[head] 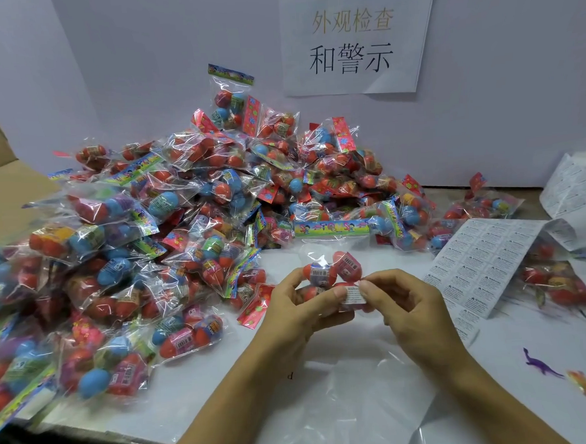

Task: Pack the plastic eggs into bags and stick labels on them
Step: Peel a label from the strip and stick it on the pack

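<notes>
1. A clear bag of plastic eggs (329,274), red with printed bands, is gripped from the left by the left hand (300,307); its printed header points away, above the grip.
2. A small white warning label (353,294) sits on the bag's lower right, pinched at its right edge by the right hand (402,301).
3. A label sheet (483,265) lies right of the grip.
4. A heap of packed bags (168,229) lies left and beyond.

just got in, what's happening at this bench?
A person is labelling bagged plastic eggs. The left hand holds a bag of eggs above the table, while the right hand presses a white label onto it. A label sheet lies to the right; a big pile of filled bags sits behind and left.
</notes>
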Available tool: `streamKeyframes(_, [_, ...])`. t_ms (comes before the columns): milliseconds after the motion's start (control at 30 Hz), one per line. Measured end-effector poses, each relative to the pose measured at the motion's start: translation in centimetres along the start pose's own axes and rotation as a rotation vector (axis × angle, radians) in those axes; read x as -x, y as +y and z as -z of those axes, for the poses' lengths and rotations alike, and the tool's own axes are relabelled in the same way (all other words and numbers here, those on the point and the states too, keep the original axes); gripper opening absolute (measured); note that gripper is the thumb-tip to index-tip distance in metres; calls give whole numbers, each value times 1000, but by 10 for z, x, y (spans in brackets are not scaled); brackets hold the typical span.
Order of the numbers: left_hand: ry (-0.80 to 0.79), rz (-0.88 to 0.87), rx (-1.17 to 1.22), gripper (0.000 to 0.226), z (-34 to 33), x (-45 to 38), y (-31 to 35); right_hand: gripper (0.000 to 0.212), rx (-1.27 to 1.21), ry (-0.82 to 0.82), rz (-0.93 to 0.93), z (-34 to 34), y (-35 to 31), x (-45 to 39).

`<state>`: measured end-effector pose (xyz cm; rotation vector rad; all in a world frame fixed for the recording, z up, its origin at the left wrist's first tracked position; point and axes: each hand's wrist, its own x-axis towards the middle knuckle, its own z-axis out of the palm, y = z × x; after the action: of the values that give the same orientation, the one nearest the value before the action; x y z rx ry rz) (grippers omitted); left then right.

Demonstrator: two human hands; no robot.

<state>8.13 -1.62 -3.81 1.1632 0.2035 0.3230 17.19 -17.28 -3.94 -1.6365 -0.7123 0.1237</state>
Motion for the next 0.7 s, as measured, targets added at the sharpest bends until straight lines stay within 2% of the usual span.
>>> streamKeyframes(67, [10,2,17,49,0,0,1,5,-9,4,7,0,1,0])
streamKeyframes(167, [8,2,35,48,-1,0,0,11,-1,6,23,0,1,1])
streamKeyframes(233, [-1,2,47,47,-1,-1,-1,7,-4,1,30,-2,1,2])
streamKeyframes(333, [-49,5,42,52,1,-1,0,25,21,-1,47,-3,0,3])
streamKeyframes(400, [-77,6,30,56,2,-1,0,29,43,2,53,-3,1,2])
streamKeyframes(700, [-36,5,50,43,4,-3,-2,19,41,-13,30,0,7,0])
